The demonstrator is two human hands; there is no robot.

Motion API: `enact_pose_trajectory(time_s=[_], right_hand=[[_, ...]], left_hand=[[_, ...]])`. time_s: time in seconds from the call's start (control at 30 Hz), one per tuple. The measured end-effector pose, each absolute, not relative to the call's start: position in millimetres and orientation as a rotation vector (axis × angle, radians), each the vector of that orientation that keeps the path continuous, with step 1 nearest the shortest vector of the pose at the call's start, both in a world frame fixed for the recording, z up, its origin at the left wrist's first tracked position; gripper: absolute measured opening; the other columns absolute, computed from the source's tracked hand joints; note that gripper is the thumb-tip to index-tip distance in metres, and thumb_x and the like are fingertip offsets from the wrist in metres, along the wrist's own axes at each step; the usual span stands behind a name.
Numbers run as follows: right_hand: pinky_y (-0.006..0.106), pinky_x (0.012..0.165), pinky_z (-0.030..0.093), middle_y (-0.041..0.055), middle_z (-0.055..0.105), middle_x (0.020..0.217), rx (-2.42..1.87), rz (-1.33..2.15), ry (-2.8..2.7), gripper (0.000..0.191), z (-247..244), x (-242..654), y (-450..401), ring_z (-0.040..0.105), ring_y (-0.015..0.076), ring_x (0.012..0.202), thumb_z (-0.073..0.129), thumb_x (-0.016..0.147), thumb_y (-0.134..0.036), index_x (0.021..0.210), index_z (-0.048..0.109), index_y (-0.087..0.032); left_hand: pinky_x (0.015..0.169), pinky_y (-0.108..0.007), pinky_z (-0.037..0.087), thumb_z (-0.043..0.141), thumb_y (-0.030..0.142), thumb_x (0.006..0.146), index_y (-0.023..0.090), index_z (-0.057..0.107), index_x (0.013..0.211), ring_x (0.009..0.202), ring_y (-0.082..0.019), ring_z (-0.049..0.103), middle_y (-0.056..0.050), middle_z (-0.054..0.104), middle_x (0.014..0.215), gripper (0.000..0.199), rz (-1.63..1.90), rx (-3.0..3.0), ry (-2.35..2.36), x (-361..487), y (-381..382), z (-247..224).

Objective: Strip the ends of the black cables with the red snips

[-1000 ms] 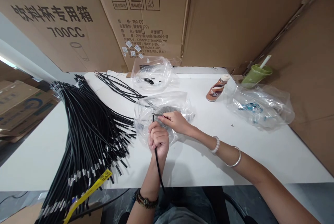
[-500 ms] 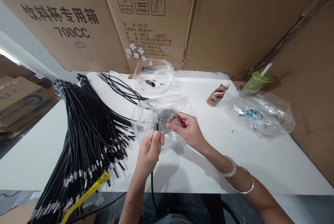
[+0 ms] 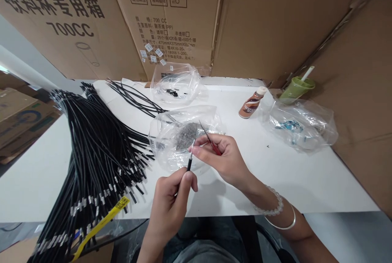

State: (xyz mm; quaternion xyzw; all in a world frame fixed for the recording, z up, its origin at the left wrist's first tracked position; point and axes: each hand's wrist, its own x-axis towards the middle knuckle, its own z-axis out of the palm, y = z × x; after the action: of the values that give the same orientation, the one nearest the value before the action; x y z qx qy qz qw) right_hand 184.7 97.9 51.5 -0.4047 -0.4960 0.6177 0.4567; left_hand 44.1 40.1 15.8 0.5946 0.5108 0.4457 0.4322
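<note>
Cables (image 3: 101, 144) left on table (image 3: 245, 181), bottle (image 3: 252, 103) right, cartons (image 3: 171, 22) behind

Thin round cable (image 3: 189, 165): jacket is black, end silvery. Slim pointed metal tool (image 3: 215, 148): handle is red, tip grey. Long cable bundle (image 3: 98, 144): black, silvery ends. Flat strip tag (image 3: 102, 227): yellow, black print. Small bottle (image 3: 250, 106) shows orange-brown, dark swirls, cream cap. Tapered plastic cup (image 3: 296, 89): green.

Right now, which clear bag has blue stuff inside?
The right bag by the green cup. The front bag shows grey bits; the back bag shows black bits.
</note>
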Motion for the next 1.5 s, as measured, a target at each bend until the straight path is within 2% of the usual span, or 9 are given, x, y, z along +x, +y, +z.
enact_pose_trajectory(time_s=[0.3,0.43,0.57,0.73,0.93,1.0,1.1,1.27,1.5], right_hand=[[0.023,0.051,0.038,-0.0021,0.057,0.06,-0.903,1.548,-1.238,0.016,56,192,84,0.045,0.007,0.052,0.071,0.075,-0.033,0.076,0.066,-0.018],[0.021,0.057,0.045,-0.0002,0.065,0.069,-0.826,1.567,-1.222,0.012,56,194,79,0.053,0.007,0.058,0.07,0.077,-0.029,0.079,0.068,-0.018],[0.017,0.052,0.041,-0.0021,0.064,0.066,-0.762,1.6,-1.212,0.007,57,195,76,0.046,0.0039,0.051,0.07,0.079,-0.025,0.079,0.069,-0.018],[0.017,0.05,0.038,-0.0007,0.067,0.075,-0.754,1.559,-1.256,0.006,56,195,75,0.043,0.0032,0.053,0.068,0.081,-0.024,0.081,0.071,-0.019],[0.018,0.049,0.036,-0.0026,0.056,0.062,-0.797,1.551,-1.314,0.011,61,195,79,0.043,0.0049,0.053,0.064,0.081,-0.024,0.079,0.072,-0.017],[0.019,0.047,0.033,-0.0059,0.044,0.052,-0.818,1.523,-1.313,0.01,63,194,80,0.037,0.0048,0.048,0.064,0.079,-0.023,0.078,0.072,-0.017],[0.019,0.043,0.028,-0.0099,0.028,0.046,-0.823,1.492,-1.302,0.008,66,193,80,0.025,0.0039,0.044,0.063,0.077,-0.017,0.075,0.071,-0.018],[0.018,0.04,0.024,-0.0116,0.027,0.047,-0.85,1.539,-1.257,0.007,70,193,77,0.015,0.0025,0.042,0.062,0.077,-0.014,0.075,0.067,-0.017],[0.018,0.04,0.023,-0.0117,0.026,0.048,-0.847,1.545,-1.209,0.006,74,195,79,0.015,0.0029,0.043,0.062,0.073,-0.012,0.073,0.066,-0.016]], left_hand=[[0.037,-0.022,0.016,0.055,0.027,0.086,0.018,0.068,0.065,0.036,-0.005,0.023,0.008,0.028,0.039,0.026,1.297,1.573,1.464,51,22,29],[0.038,-0.018,0.021,0.059,0.021,0.085,0.019,0.075,0.081,0.038,-0.003,0.025,0.008,0.043,0.043,0.017,1.4,1.754,1.593,53,15,38],[0.04,-0.013,0.031,0.062,0.015,0.083,0.019,0.076,0.098,0.039,-0.002,0.033,0.008,0.052,0.047,0.021,1.447,1.937,1.574,47,13,41],[0.036,-0.013,0.026,0.06,0.019,0.085,0.019,0.077,0.099,0.038,-0.003,0.029,0.009,0.045,0.045,0.021,1.341,1.834,1.562,42,12,43],[0.034,-0.015,0.024,0.057,0.023,0.088,0.019,0.077,0.096,0.037,-0.004,0.028,0.009,0.039,0.043,0.022,1.268,1.772,1.53,39,13,42],[0.035,-0.014,0.025,0.057,0.021,0.088,0.019,0.076,0.097,0.037,-0.003,0.03,0.009,0.042,0.043,0.021,1.27,1.823,1.525,38,15,41],[0.04,-0.012,0.034,0.06,0.015,0.085,0.019,0.074,0.101,0.039,-0.002,0.038,0.009,0.053,0.051,0.021,1.336,1.947,1.539,37,16,39],[0.045,-0.012,0.036,0.066,0.007,0.08,0.021,0.072,0.108,0.042,-0.001,0.041,0.007,0.058,0.057,0.032,1.494,2.127,1.598,41,16,37],[0.049,-0.016,0.039,0.07,0.002,0.075,0.025,0.069,0.119,0.042,-0.002,0.046,0.006,0.062,0.059,0.049,1.553,2.263,1.617,43,22,33]])
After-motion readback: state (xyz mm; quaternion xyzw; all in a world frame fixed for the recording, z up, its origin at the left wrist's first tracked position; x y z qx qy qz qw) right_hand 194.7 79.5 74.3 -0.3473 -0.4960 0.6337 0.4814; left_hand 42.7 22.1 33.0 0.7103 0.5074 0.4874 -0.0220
